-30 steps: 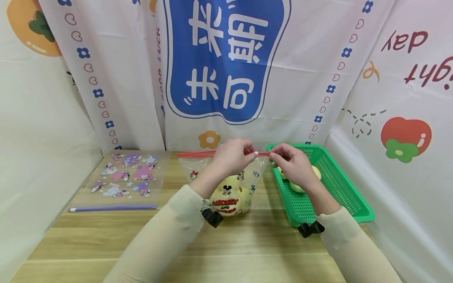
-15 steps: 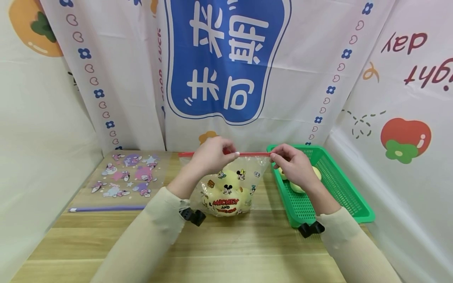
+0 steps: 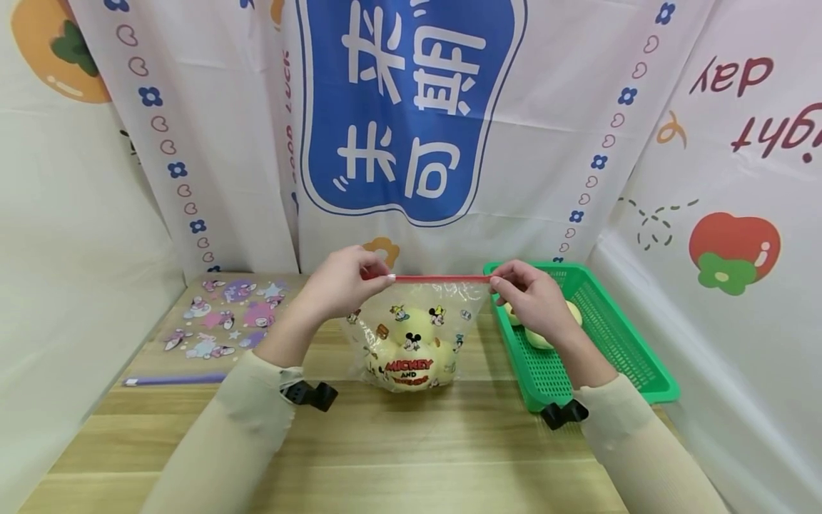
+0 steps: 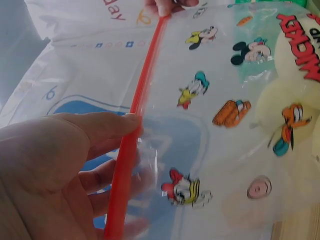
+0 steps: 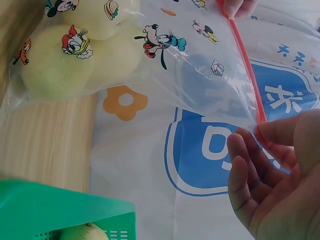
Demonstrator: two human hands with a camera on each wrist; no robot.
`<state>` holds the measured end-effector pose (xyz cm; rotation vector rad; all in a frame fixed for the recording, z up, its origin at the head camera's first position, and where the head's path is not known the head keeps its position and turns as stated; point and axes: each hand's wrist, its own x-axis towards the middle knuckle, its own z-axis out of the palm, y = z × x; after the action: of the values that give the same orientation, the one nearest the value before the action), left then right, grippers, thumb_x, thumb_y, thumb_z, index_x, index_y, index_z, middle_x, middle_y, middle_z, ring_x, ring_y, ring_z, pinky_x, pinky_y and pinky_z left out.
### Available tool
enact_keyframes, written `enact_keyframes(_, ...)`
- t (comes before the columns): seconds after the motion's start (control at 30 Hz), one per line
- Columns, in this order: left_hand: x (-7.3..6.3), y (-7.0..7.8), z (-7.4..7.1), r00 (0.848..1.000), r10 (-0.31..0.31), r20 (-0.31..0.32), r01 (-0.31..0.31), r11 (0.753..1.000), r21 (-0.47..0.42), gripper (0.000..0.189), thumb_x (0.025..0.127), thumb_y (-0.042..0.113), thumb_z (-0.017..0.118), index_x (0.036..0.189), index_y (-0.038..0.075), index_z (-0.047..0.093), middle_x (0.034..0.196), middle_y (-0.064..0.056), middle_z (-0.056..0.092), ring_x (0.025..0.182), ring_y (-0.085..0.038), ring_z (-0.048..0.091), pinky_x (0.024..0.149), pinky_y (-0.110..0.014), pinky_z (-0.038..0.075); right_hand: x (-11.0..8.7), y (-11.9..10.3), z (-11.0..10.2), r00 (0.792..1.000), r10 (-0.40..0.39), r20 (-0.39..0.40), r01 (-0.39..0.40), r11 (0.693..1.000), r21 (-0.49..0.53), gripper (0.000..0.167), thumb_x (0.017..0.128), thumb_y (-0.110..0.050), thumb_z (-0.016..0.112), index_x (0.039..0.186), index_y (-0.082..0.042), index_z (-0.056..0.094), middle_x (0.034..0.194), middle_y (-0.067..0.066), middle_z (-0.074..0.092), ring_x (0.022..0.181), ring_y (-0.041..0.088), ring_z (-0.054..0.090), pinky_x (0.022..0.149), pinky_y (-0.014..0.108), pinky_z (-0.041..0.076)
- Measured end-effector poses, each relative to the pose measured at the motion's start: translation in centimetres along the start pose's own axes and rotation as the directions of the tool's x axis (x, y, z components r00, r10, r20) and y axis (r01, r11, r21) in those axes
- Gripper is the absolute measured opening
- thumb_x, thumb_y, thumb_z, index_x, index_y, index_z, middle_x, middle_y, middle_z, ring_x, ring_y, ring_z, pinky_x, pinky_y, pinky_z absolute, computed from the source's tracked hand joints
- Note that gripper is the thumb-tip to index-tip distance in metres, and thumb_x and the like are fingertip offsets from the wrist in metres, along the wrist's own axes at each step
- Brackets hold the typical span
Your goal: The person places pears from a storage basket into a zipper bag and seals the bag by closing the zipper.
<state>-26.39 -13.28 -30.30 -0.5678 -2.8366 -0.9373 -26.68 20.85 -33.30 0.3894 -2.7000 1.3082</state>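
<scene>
A clear zip bag (image 3: 475,296) with cartoon prints and a red zip strip (image 3: 443,279) stands upright on the table, with several round, pale yellow-green fruits (image 5: 55,60) inside. My left hand (image 3: 343,284) pinches the strip towards its left end, where a small white slider shows at the fingertips. In the left wrist view the thumb lies on the near side of the strip and the other fingers are behind the film. At the strip's right end, my right hand (image 3: 531,294) pinches the corner between thumb and forefinger. The strip runs straight between both hands.
To the right stands a green basket (image 3: 619,339) holding more pale fruits (image 3: 539,339). Flat at the left lies another clear bag (image 3: 240,314) with pink and purple prints and a purple zip strip (image 3: 176,379). Printed white cloth (image 3: 546,143) hangs behind the wooden table (image 3: 411,457).
My left hand has slid leftwards along the red strip, the white slider moving with it. The strip, two lines apart at its left before, now runs as one. My right hand stays at the corner.
</scene>
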Motion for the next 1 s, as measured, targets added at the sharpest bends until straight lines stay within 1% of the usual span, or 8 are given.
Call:
enact_keyframes(0.07, -0.2, -0.7, -0.3, 1.0, -0.009, -0.007, 0.009, 1.0, -0.01, 0.02, 0.107, 0.028, 0.074, 0.112, 0.01, 0.081, 0.109, -0.009, 0.072, 0.103, -0.028, 0.068, 0.092, -0.046, 0.06, 0.0, 0.1, 0.0, 1.0, 0.001, -0.001, -0.001, 1.0, 0.0, 0.024, 0.113, -0.034, 0.062, 0.124, -0.015, 0.072, 0.109, 0.008, 0.076, 0.098, 0.032, 0.075, 0.072, 0.032, 0.059)
enact_keyframes(0.17, -0.7, -1.7, -0.7, 0.999, -0.027, -0.017, 0.027, 0.999, -0.041, 0.019, 0.107, 0.028, 0.074, 0.111, 0.011, 0.081, 0.111, -0.009, 0.072, 0.105, -0.029, 0.068, 0.094, -0.048, 0.059, 0.0, 0.2, 0.0, 1.0, 0.004, 0.002, -0.004, 1.0, 0.007, 0.024, 0.114, -0.034, 0.061, 0.124, -0.015, 0.072, 0.111, 0.009, 0.076, 0.1, 0.035, 0.075, 0.072, 0.031, 0.06)
enact_keyframes(0.27, -1.2, -2.6, -1.2, 0.999, -0.037, -0.025, 0.035, 0.997, -0.07, 0.017, 0.107, 0.027, 0.074, 0.109, 0.012, 0.082, 0.114, -0.01, 0.073, 0.107, -0.03, 0.067, 0.095, -0.049, 0.059, 0.0, 0.2, 0.0, 1.0, 0.007, 0.001, -0.007, 1.0, 0.007, 0.024, 0.114, -0.034, 0.061, 0.123, -0.015, 0.072, 0.11, 0.009, 0.076, 0.1, 0.035, 0.075, 0.072, 0.031, 0.059)
enact_keyframes(0.37, -1.7, -3.3, -1.7, 0.998, -0.045, -0.035, 0.042, 0.995, -0.092, 0.018, 0.107, 0.028, 0.074, 0.108, 0.012, 0.082, 0.114, -0.01, 0.074, 0.106, -0.03, 0.067, 0.093, -0.046, 0.057, 0.1, 0.2, 0.0, 1.0, 0.013, -0.001, -0.013, 1.0, 0.005, 0.024, 0.113, -0.035, 0.062, 0.123, -0.015, 0.072, 0.109, 0.009, 0.076, 0.1, 0.036, 0.075, 0.073, 0.033, 0.059)
enact_keyframes(0.53, -2.4, -4.2, -2.5, 0.996, -0.086, -0.021, 0.083, 0.988, -0.129, 0.02, 0.108, 0.031, 0.073, 0.112, 0.013, 0.081, 0.116, -0.01, 0.075, 0.106, -0.029, 0.066, 0.089, -0.039, 0.056, 0.1, 0.2, 0.0, 1.0, 0.018, -0.001, -0.018, 1.0, 0.007, 0.024, 0.114, -0.034, 0.061, 0.123, -0.015, 0.071, 0.108, 0.009, 0.076, 0.101, 0.039, 0.074, 0.073, 0.033, 0.059)
enact_keyframes(0.67, -2.8, -4.9, -3.1, 0.993, -0.114, -0.012, 0.111, 0.983, -0.146, 0.025, 0.108, 0.034, 0.072, 0.116, 0.012, 0.081, 0.117, -0.011, 0.076, 0.106, -0.029, 0.068, 0.087, -0.035, 0.056, 0.1, 0.3, -0.1, 1.0, 0.019, 0.002, -0.019, 1.0, 0.006, 0.025, 0.114, -0.035, 0.061, 0.123, -0.015, 0.071, 0.108, 0.009, 0.076, 0.1, 0.037, 0.074, 0.073, 0.034, 0.059)
enact_keyframes(0.87, -3.4, -5.5, -3.6, 0.989, -0.148, -0.004, 0.146, 0.976, -0.162, 0.029, 0.107, 0.039, 0.073, 0.119, 0.014, 0.081, 0.116, -0.01, 0.076, 0.104, -0.028, 0.068, 0.085, -0.033, 0.056, 0.2, 0.3, -0.1, 1.0, 0.022, 0.007, -0.022, 1.0, 0.015, 0.026, 0.114, -0.036, 0.061, 0.123, -0.015, 0.071, 0.109, 0.009, 0.075, 0.101, 0.04, 0.074, 0.073, 0.033, 0.058)
enact_keyframes(1.0, -3.8, -5.8, -3.9, 0.989, -0.15, -0.008, 0.146, 0.975, -0.17, 0.03, 0.108, 0.038, 0.072, 0.12, 0.012, 0.08, 0.115, -0.011, 0.075, 0.103, -0.028, 0.067, 0.083, -0.033, 0.056, 0.2, 0.3, -0.1, 1.0, 0.022, 0.008, -0.022, 0.999, 0.022, 0.026, 0.114, -0.036, 0.061, 0.124, -0.014, 0.071, 0.109, 0.01, 0.075, 0.103, 0.043, 0.073, 0.072, 0.033, 0.059)
